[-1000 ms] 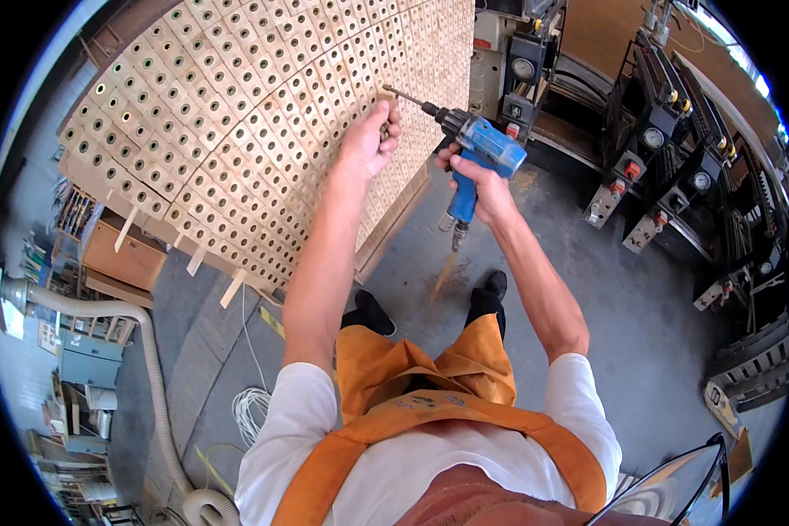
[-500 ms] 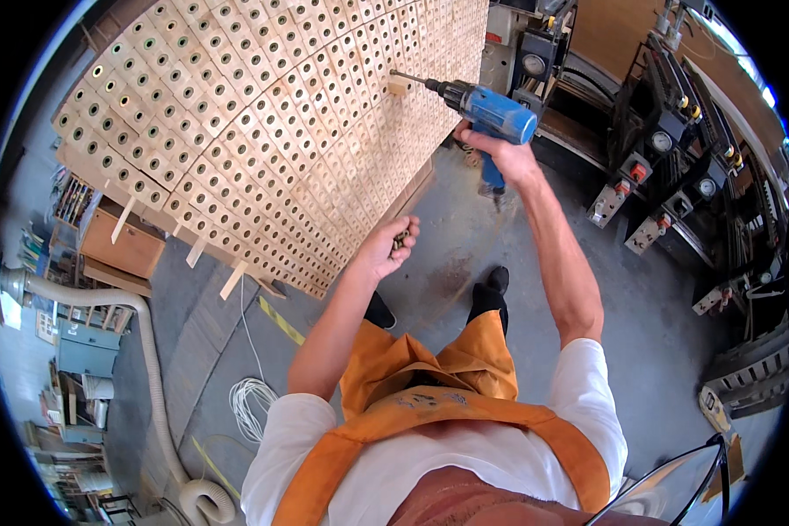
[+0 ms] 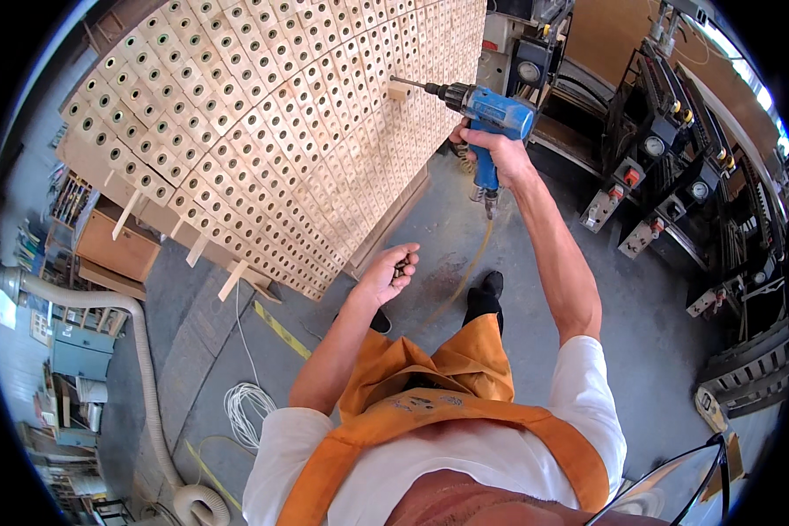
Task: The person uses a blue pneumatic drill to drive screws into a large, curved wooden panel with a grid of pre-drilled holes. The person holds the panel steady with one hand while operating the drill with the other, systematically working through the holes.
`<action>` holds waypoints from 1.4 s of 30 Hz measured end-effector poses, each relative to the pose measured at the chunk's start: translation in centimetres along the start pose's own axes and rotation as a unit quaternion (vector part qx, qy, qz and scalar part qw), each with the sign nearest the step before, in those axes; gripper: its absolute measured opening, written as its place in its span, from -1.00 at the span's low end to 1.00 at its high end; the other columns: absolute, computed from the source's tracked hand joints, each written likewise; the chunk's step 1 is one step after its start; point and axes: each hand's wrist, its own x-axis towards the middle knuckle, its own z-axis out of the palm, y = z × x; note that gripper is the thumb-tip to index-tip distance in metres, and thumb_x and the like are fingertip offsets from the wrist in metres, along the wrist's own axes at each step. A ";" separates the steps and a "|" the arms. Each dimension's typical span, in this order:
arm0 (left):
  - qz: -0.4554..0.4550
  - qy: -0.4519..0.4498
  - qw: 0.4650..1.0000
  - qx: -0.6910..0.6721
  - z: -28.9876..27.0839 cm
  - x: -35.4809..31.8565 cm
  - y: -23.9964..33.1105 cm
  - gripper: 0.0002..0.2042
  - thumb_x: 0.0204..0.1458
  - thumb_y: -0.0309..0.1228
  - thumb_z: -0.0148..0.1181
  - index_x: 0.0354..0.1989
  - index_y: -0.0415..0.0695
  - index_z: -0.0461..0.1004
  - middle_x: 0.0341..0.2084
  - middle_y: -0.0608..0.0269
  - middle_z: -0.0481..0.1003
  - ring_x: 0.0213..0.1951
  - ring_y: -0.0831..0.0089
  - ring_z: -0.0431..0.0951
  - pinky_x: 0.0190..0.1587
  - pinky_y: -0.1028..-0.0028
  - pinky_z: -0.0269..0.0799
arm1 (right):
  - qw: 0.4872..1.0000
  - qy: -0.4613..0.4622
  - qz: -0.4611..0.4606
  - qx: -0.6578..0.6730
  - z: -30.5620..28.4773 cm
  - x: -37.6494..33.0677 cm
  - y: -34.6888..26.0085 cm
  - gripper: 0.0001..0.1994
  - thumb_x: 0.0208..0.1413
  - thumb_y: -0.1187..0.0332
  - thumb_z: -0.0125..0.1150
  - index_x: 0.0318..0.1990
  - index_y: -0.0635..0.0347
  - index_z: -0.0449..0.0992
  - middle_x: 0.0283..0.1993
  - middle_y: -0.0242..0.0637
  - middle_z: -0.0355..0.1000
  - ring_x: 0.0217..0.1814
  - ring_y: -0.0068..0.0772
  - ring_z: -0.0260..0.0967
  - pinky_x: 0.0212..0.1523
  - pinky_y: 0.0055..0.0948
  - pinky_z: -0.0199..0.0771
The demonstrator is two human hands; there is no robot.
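I see the panel of wooden blocks (image 3: 267,131) filling the view from nine to twelve o'clock; it looks heavy and rigid, and I judge it too bulky to shift one-handed, so its outer edges seem the only sensible hold. The blue power drill (image 3: 498,111) sits at one o'clock, its snout toward eleven; I expect it to be stiff and front-heavy, best taken by the grip. My right hand (image 3: 500,158) wraps that grip; I cannot tell how far the trigger is pressed. My left hand (image 3: 384,279), near the dial's centre, is curled palm-up, well apart from the panel. The hose (image 3: 481,252) below the drill should bend softly but drag. At twelve, a small wooden block (image 3: 399,90) looks light and firm, beside the thin bit (image 3: 414,83); contact is unclear. Smallest, the dark metal pieces (image 3: 401,266) cupped in my left fingers seem hard, slippery and easily spilled, better pinched singly.
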 end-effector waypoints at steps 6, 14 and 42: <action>0.032 0.010 0.999 0.010 0.6 -0.4 1.7 -0.81 0.26 -0.31 -0.05 -0.19 -0.18 0.36 -0.47 0.37 0.36 -0.54 0.66 0.31 -0.69 0.72 0.14 | 1.000 -0.001 0.005 0.001 -0.2 0.0 -0.2 -0.84 0.03 0.46 0.22 -0.21 0.14 0.46 -0.23 -0.34 0.51 -0.11 -0.44 0.49 -0.34 -0.47 0.38; 0.079 0.008 0.996 0.034 4.7 0.0 4.7 -0.78 0.27 -0.28 -0.05 -0.11 -0.18 0.37 -0.46 0.40 0.35 -0.52 0.66 0.31 -0.66 0.73 0.11 | 1.000 -0.014 0.000 -0.001 -0.2 -0.2 -0.4 -0.78 0.01 0.38 0.27 -0.16 0.13 0.47 -0.20 -0.35 0.51 -0.09 -0.45 0.48 -0.27 -0.45 0.37; 0.204 0.046 0.965 0.161 11.7 5.7 16.2 -0.79 0.27 -0.29 -0.04 -0.23 -0.21 0.35 -0.50 0.33 0.32 -0.56 0.63 0.27 -0.69 0.71 0.08 | 0.996 -0.041 0.035 0.075 -3.7 -7.2 5.0 -0.70 0.02 0.41 0.28 -0.07 0.21 0.47 -0.17 -0.27 0.52 -0.09 -0.39 0.48 -0.29 -0.46 0.45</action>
